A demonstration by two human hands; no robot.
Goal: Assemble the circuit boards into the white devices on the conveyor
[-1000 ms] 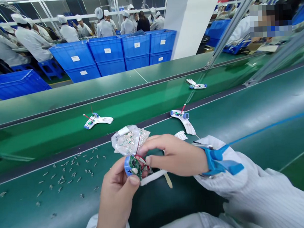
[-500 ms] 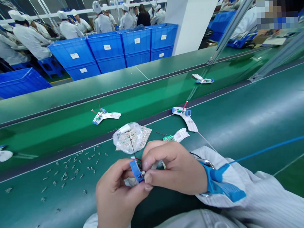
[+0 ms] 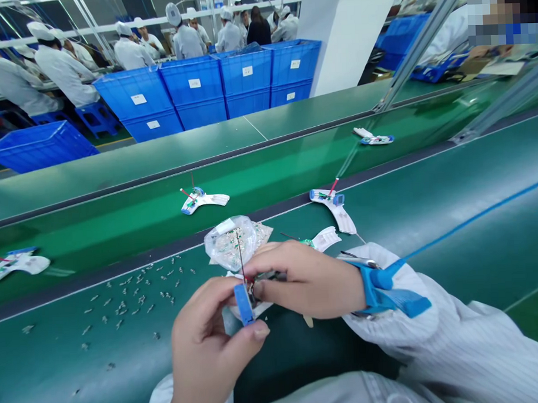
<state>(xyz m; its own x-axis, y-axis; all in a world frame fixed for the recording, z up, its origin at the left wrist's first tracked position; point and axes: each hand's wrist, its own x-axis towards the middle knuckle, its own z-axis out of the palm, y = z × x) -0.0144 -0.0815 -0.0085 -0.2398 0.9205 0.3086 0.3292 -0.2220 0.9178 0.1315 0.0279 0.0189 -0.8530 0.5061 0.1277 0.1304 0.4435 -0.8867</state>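
1. Single head view. We take the clear bag [image 3: 230, 244] of small boards as our landmark; it lies on the green belt [image 3: 58, 361], and both hands work just below it, on the side nearest the wearer.
2. Thing in hand: a blue-edged module [image 3: 243, 304], directly below the bag and between the hands. Its long axis stands nearly upright in view, leaning slightly. A thin dark wire [image 3: 240, 255] rises from it toward the bag, overlapping the bag in view. The left hand is the nearer, directly under and around it.
3. Left hand [image 3: 208, 356]: closed, gripping the module between thumb and curled fingers. The forearm comes up from the bottom of the view.
4. Right hand [image 3: 307, 279]: mostly closed, reaching in from the right of the bag. Its fingers pinch a dark piece [image 3: 271, 276] against the module's top. We cannot tell what the piece is. A blue strap [image 3: 378, 286] circles the wrist.
5. Around the landmark: loose metal parts [image 3: 122, 303] lie to its left. A paper-backed board [image 3: 325, 239] lies to its right, with a finished-looking unit [image 3: 333, 205] just beyond. Blue crates [image 3: 194, 89] stand far beyond it.
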